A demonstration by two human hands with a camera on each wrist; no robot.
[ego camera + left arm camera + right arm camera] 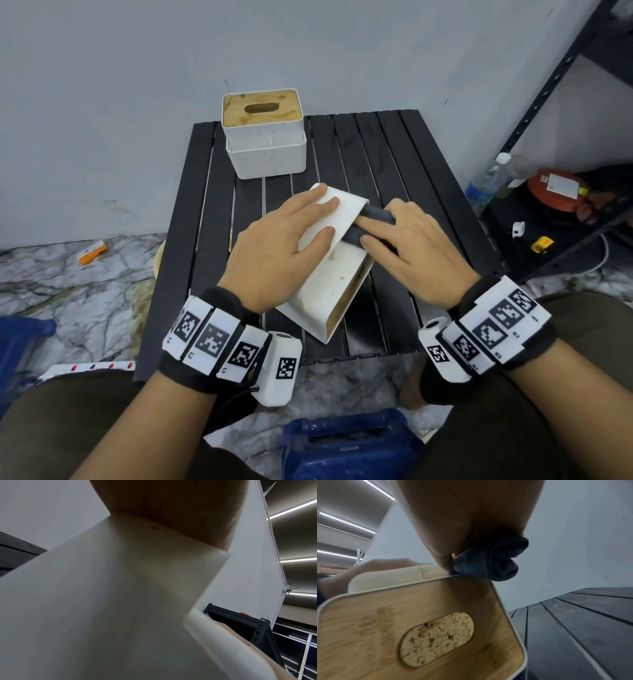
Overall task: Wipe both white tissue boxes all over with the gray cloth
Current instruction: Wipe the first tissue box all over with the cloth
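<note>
Fingers of the right hand (416, 246) curl over the bunched gray cloth (373, 224), pressing it against the upper right side of the tipped white tissue box with a wooden lid (329, 277). That box lies on its side at the centre of the black slatted counter (394, 154), its long axis running from lower middle of the head view toward the upper centre. Left hand (284, 246) lies flat on its upturned face, fingers straight and spread, steadying it. So the cloth sits right of the box, under the right hand, the nearer one for the wipe. Upright at the counter's far edge, well apart, stands the second white tissue box (265, 137).
</note>
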